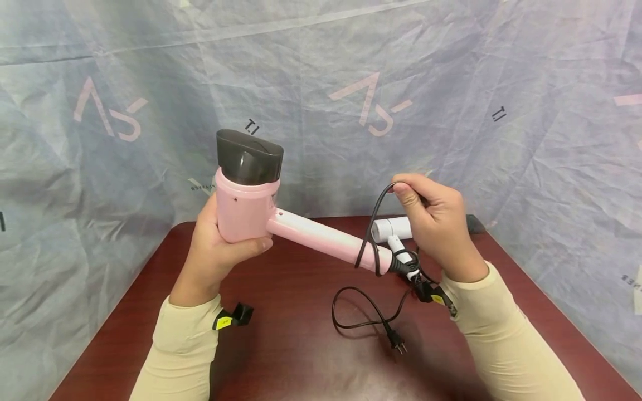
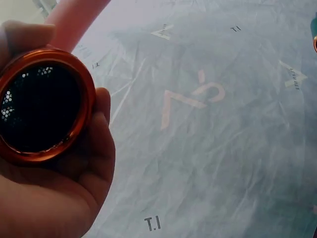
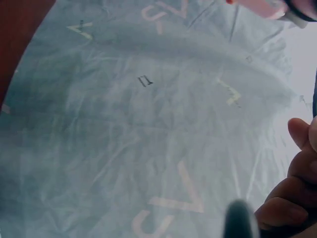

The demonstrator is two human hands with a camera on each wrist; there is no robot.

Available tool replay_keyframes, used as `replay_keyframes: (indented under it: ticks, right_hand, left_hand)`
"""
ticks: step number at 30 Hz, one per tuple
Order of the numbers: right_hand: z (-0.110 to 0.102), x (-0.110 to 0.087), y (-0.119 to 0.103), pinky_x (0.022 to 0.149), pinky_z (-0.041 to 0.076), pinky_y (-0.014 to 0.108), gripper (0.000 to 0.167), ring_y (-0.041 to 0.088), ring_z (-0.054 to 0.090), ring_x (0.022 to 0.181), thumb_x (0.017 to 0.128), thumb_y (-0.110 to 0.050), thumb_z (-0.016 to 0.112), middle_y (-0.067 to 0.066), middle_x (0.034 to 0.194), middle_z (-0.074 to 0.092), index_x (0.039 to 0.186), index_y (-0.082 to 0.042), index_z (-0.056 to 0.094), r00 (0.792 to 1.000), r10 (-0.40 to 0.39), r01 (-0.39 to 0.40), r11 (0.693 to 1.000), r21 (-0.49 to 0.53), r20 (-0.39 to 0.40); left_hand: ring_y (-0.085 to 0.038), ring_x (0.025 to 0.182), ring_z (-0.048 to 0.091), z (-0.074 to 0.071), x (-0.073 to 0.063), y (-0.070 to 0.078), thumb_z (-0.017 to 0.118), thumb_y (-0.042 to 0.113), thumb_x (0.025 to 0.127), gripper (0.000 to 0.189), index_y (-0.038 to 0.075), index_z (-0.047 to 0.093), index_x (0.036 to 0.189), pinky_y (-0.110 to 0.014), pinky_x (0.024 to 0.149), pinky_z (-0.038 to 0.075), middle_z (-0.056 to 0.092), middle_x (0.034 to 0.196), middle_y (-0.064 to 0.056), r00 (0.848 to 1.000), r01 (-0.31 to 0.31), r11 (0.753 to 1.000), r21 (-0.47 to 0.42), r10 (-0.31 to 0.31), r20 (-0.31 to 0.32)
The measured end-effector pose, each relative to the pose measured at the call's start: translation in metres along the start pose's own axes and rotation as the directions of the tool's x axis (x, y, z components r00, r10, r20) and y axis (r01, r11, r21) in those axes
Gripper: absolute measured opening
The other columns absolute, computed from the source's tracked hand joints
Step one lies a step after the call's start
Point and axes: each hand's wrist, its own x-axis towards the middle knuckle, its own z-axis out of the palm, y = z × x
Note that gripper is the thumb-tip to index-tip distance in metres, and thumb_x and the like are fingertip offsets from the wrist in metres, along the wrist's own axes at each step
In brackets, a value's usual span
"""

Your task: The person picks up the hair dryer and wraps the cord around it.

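Note:
A pink hair dryer point(image 1: 246, 209) with a dark concentrator nozzle point(image 1: 249, 159) is held up above the table, nozzle upward. My left hand point(image 1: 213, 245) grips its barrel; the left wrist view shows the round rear grille point(image 2: 42, 106) framed by curled fingers. The handle slants down to the right. My right hand point(image 1: 433, 217) pinches the black cord point(image 1: 376, 209) above the handle's end, where a loop of it passes round the handle. Lower down, a plug point(image 1: 396, 341) hangs on a length of cord. In the right wrist view only curled fingers point(image 3: 292, 198) show.
Behind my right hand a white hair dryer point(image 1: 393, 228) lies on the reddish-brown table point(image 1: 281, 340), partly hidden. Grey printed fabric point(image 1: 311, 100) hangs behind the table and along both sides. Black camera mounts point(image 1: 243, 313) sit at both wrists.

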Motion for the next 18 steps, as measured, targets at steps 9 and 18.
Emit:
replay_keyframes:
  ticks: [9,18]
  right_hand:
    - [0.016,-0.018,0.014,0.055,0.039,0.026,0.017,0.011,0.047,0.061,0.106,-0.027,0.059,-0.003,0.070,0.054,0.104,-0.023,0.076,0.964,0.199,-0.193,0.980,-0.055,0.178]
    - [0.038,-0.037,0.023,0.059,0.049,0.031,0.027,0.011,0.052,0.062,0.109,-0.040,0.049,-0.003,0.075,0.059,0.100,-0.028,0.072,0.871,0.305,-0.289,0.952,-0.100,0.384]
  left_hand:
    - [-0.028,0.097,0.065,0.005,0.002,0.002,0.074,-0.024,0.064,0.075,0.001,0.057,0.132,-0.034,0.079,0.060,0.067,0.115,-0.013,0.996,-0.071,0.979,-0.192,0.060,-0.062]
    - [-0.031,0.098,0.064,0.009,0.007,-0.001,0.071,-0.026,0.066,0.075,-0.002,0.056,0.135,-0.034,0.076,0.060,0.065,0.116,-0.018,0.980,-0.163,0.952,-0.258,0.125,-0.157]
